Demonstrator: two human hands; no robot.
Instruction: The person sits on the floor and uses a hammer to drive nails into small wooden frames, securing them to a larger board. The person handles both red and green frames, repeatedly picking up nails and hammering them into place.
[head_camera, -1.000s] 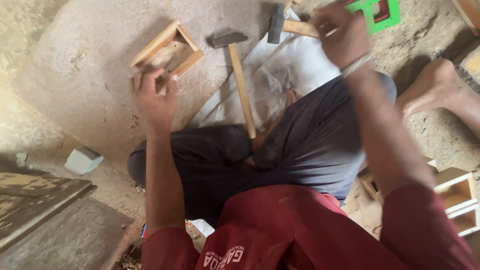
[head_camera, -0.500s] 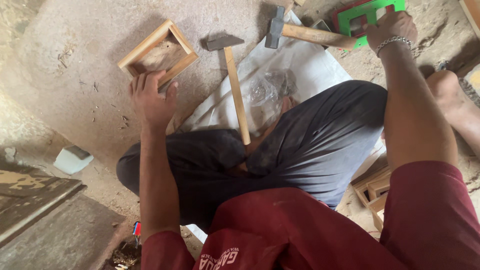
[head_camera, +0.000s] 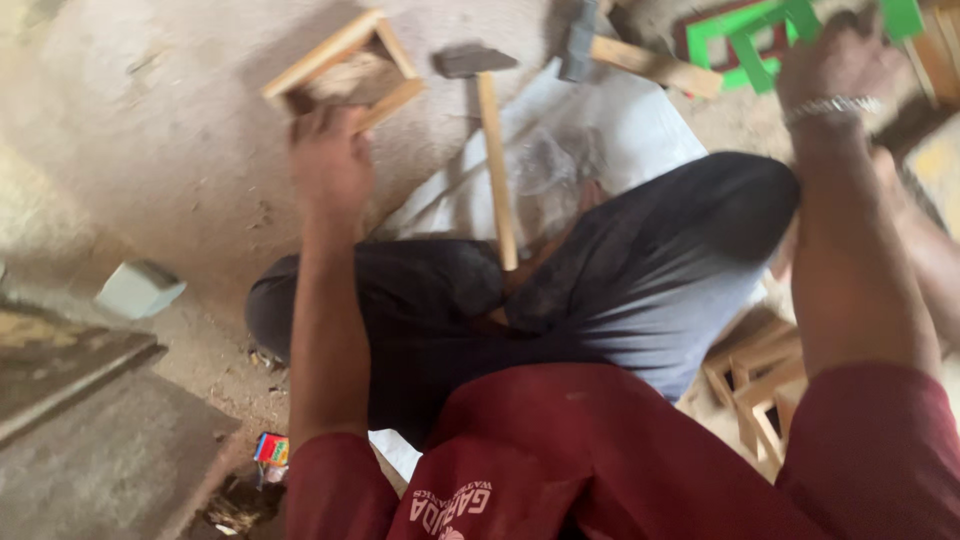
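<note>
My left hand (head_camera: 328, 165) rests on the near edge of a small unpainted wooden frame (head_camera: 342, 70) lying on the concrete floor. My right hand (head_camera: 835, 65) is stretched to the far right and closes around a green painted frame (head_camera: 760, 35); the grip is blurred. A hammer with a wooden handle (head_camera: 493, 150) lies between my hands on a white cloth (head_camera: 620, 140). A second hammer (head_camera: 620, 55) lies beyond it. I sit cross-legged in dark trousers and a red shirt.
Several bare wooden frames (head_camera: 760, 385) are piled by my right knee. A pale block (head_camera: 138, 290) and a dark carved panel (head_camera: 60, 360) lie at the left. A small colourful packet (head_camera: 270, 448) sits near my left elbow.
My right hand has reached farther right to the green frame. My left hand has stayed at the wooden frame. The view has shifted and come closer.
</note>
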